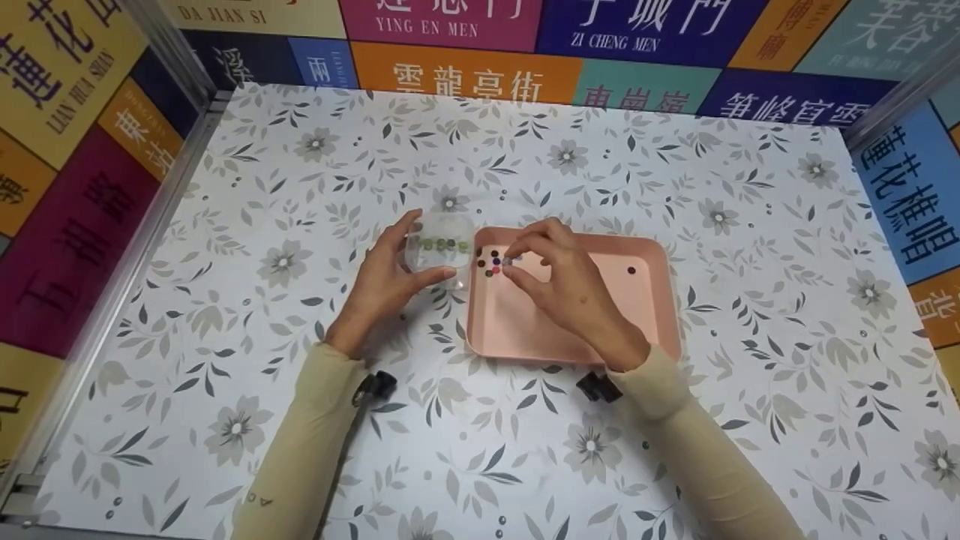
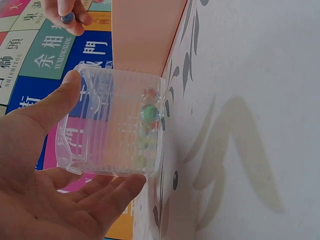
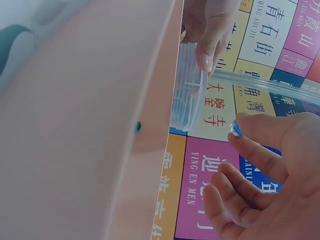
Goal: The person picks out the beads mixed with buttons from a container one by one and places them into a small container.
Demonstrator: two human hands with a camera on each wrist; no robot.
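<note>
My left hand (image 1: 379, 277) holds a clear plastic divided box (image 2: 122, 125), thumb on one side and fingers on the other. Several green, yellowish and reddish marbles (image 2: 149, 114) show through its wall, lined up in a row in the head view. Just to the right, my right hand (image 1: 574, 289) pinches a small blue-and-white marble (image 3: 236, 129) between thumb and forefinger. It is over the left part of a pink tray (image 1: 540, 326). Near that hand, several dark and coloured marbles (image 1: 495, 262) lie at the tray's left end.
A lone dark marble (image 1: 631, 270) is on the tray's right side. White table paper (image 1: 300, 202) printed with grey flowers and leaves lies under everything. Colourful panels (image 1: 465, 71) with lettering stand along the back and both sides. Each wrist carries a small black camera mount (image 1: 600, 386).
</note>
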